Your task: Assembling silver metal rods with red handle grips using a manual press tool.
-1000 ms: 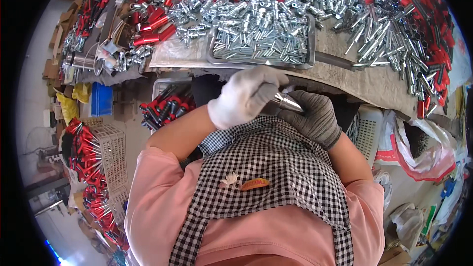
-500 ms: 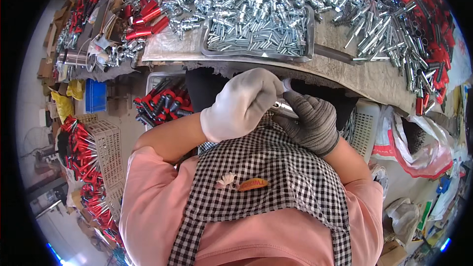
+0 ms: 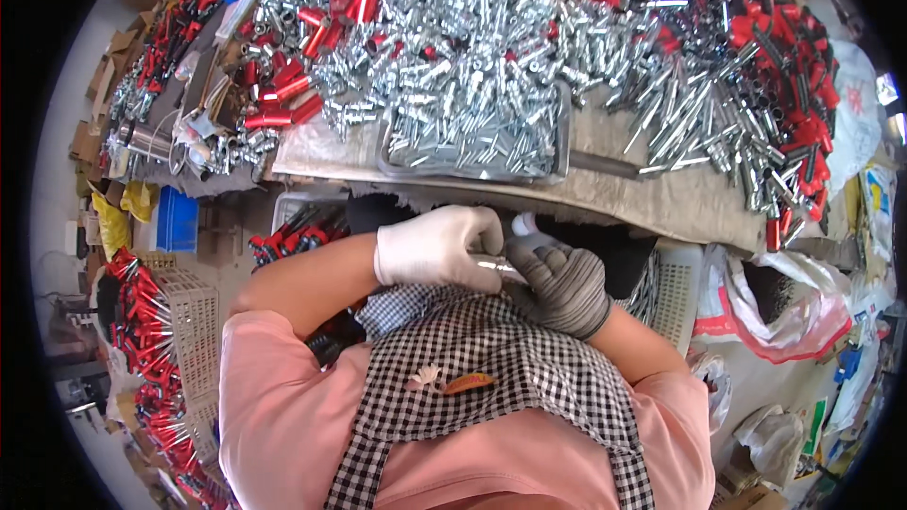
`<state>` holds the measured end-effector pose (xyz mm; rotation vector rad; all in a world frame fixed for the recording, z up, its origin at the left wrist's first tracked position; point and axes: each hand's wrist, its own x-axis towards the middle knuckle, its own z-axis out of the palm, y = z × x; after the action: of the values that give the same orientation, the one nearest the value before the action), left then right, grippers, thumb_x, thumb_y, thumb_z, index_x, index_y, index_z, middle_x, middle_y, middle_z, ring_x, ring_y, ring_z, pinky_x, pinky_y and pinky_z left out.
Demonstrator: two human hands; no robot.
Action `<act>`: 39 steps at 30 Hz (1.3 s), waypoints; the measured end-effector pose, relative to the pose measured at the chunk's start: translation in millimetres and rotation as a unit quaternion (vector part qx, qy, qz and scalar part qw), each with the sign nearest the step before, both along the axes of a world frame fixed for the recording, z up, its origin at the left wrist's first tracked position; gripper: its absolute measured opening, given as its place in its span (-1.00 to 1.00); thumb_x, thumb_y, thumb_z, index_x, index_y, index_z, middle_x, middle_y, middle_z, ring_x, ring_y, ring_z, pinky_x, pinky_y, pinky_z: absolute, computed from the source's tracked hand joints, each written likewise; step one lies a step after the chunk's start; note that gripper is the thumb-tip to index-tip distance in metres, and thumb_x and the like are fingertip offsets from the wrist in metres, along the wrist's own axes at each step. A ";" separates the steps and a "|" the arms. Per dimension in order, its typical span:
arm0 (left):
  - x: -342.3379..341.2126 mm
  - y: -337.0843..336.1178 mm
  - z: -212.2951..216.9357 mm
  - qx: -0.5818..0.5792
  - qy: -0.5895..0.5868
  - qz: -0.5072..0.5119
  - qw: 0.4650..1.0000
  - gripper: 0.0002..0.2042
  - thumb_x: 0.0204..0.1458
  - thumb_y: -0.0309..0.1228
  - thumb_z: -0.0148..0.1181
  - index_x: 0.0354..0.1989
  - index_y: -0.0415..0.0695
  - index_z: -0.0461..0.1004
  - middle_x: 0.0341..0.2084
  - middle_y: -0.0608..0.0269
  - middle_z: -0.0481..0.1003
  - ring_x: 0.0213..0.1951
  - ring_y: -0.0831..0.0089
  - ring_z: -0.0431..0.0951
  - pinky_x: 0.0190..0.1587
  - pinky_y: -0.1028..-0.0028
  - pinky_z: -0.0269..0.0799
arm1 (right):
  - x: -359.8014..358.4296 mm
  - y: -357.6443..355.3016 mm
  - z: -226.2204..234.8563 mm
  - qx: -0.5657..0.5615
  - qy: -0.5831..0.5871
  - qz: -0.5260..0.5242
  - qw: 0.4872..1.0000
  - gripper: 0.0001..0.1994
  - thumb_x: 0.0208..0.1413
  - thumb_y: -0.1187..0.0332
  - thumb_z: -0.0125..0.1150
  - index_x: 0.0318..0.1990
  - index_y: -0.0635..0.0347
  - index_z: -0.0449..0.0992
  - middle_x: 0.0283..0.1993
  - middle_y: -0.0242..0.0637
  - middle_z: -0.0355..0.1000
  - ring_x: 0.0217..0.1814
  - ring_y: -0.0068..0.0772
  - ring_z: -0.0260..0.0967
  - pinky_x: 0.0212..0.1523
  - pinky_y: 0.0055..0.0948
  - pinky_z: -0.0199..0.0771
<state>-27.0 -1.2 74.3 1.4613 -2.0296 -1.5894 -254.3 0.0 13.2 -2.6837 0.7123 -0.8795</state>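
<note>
A shiny silver metal tube [image 3: 501,269] lies between my two gloved hands, just in front of the workbench edge and above the checked apron. My left hand [image 3: 439,247], in a white glove, has its fingers curled round the tube's left part. My right hand [image 3: 564,291], in a grey striped glove, is closed round its right end, which the fingers hide. One whitish fingertip [image 3: 524,224] of the right hand points up. Beyond the hands, a metal tray [image 3: 565,156] of small silver pins and fittings stands at the bench's near edge.
Silver fittings [image 3: 453,28] are heaped across the bench, with red sleeves [image 3: 288,104] at left and red-and-black handles [image 3: 798,104] at right. Crates [image 3: 194,312] of red-handled tools stand at lower left. A white crate [image 3: 678,297] and an open plastic sack [image 3: 775,312] are at right.
The view has shifted, so the bench sits lower in the picture. My left hand has come down onto the tube, and more of the tube's side shows between both hands.
</note>
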 end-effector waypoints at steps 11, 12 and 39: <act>-18.3 -15.9 1.9 -0.184 0.032 -0.041 0.982 -0.73 -0.19 -0.36 0.35 -0.39 -0.23 0.43 -0.50 0.06 0.49 -0.39 0.13 0.55 -0.32 0.27 0.44 | -17.6 -29.4 9.9 0.017 -0.072 -0.047 0.996 -0.59 -0.30 0.23 0.50 -0.22 0.12 0.54 -0.40 -0.16 0.49 -0.51 -0.11 0.49 -0.55 -0.27 0.48; -20.1 -21.7 4.5 -0.199 0.020 -0.037 0.979 -0.70 -0.20 -0.33 0.36 -0.36 -0.23 0.44 -0.51 0.06 0.49 -0.39 0.13 0.55 -0.32 0.27 0.44 | -17.6 -32.0 13.9 0.033 -0.088 -0.052 0.994 -0.60 -0.31 0.29 0.49 -0.22 0.11 0.54 -0.50 -0.21 0.47 -0.56 -0.13 0.47 -0.58 -0.29 0.45; 43.5 -246.8 58.8 -0.155 0.372 0.293 0.867 -0.61 0.24 -0.18 0.02 0.10 -0.20 0.36 -0.23 0.12 0.52 -0.24 0.27 0.57 -0.24 0.33 0.56 | -75.3 -47.7 -32.0 0.594 -0.426 -0.033 0.682 -0.40 0.11 0.21 0.34 0.21 0.40 0.32 -0.07 -0.37 0.46 -0.17 -0.64 0.34 -0.09 -0.61 0.34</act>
<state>16.5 -248.1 133.1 0.9720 -1.1704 -1.2097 -329.7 -47.7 -18.8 -0.9311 0.7202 -1.0060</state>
